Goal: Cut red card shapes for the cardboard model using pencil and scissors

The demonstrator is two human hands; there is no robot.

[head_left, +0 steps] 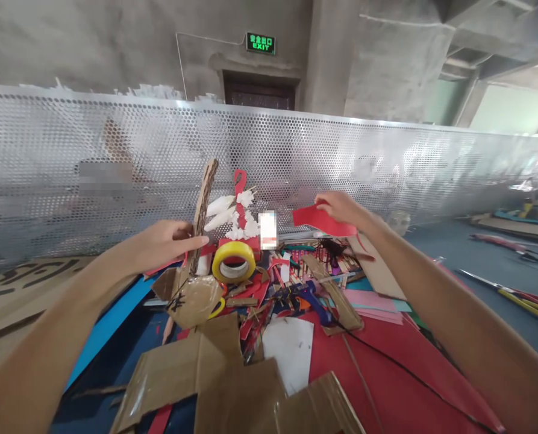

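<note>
My left hand (172, 240) is closed around the lower part of an upright corrugated cardboard strip (205, 190), with the thumb across its front. Up at the right, my right hand (338, 207) pinches a piece of red paper (311, 219) above the clutter. Between the hands stands a red and white paper figure (242, 208) with a curved red top and torn white pieces. A roll of yellow tape (234, 278) leans in front of it. Further forward lies a blue glue gun (311, 299) with a black cord.
Cardboard pieces (169, 377) cover the table's front. Red sheets (386, 361), pink paper (372, 304) and a white sheet (291, 349) lie about. A perforated metal screen (296, 150) closes off the back. Long-handled tools (517, 295) rest at the right.
</note>
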